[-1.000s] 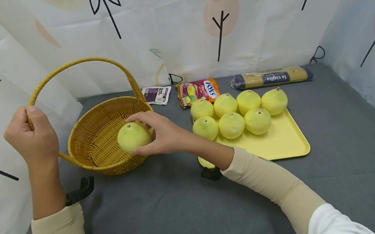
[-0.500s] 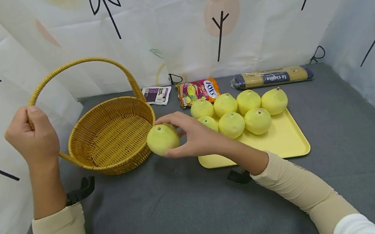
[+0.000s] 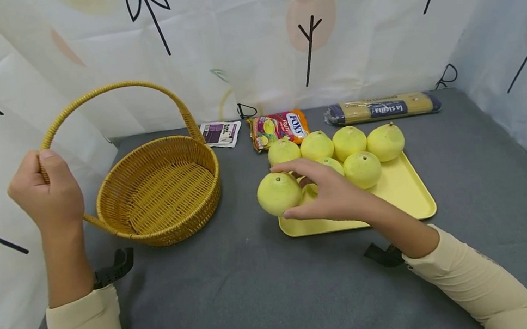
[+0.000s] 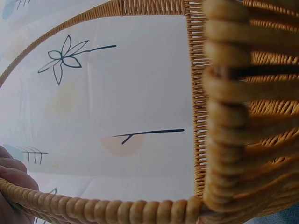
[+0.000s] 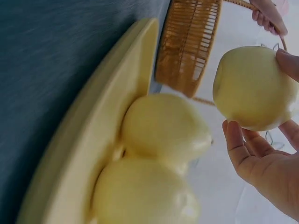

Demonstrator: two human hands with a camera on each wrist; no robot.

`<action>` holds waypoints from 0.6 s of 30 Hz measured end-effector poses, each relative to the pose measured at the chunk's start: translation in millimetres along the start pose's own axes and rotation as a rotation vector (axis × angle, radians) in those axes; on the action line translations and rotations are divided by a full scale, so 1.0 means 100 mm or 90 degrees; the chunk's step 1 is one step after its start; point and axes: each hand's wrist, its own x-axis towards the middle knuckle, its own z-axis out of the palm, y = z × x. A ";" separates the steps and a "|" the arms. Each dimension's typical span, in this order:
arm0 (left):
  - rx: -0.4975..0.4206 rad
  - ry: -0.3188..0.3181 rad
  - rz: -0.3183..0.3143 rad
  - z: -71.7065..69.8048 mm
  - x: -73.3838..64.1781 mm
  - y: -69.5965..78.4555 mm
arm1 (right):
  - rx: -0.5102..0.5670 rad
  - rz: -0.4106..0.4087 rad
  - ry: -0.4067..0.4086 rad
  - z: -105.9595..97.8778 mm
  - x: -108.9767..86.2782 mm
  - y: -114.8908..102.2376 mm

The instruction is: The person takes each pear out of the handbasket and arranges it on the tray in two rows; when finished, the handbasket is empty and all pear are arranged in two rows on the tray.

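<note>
My left hand [image 3: 49, 188] grips the left side of the handle of a yellow-brown wicker basket [image 3: 191, 220], whose woven bottom shows in the head view. In my right hand [image 3: 331, 189] is a round, pale yellow-green pomelo [image 3: 278, 194], pinched between thumb and fingers over the left edge of a yellow tray [image 3: 397, 211]. The right wrist view shows this pomelo [image 5: 252, 88] raised beside the tray's fruit. Several like pomelos [image 3: 362, 170] sit in two rows on the tray, some partly hidden behind my right hand.
Along the back lie a purple-and-white packet [image 3: 221, 134], a Fox's candy bag [image 3: 279, 128] and a long pack of spaghetti [image 3: 382, 108]. A patterned white curtain [image 3: 248, 40] hangs behind the grey tabletop [image 3: 240, 299].
My right hand has carried the pomelo from over the basket rightward to the left edge of the tray. My left hand has stayed on the basket handle.
</note>
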 end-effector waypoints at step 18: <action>-0.001 0.006 -0.002 0.01 0.00 0.00 | -0.091 0.068 0.039 -0.46 -0.66 0.10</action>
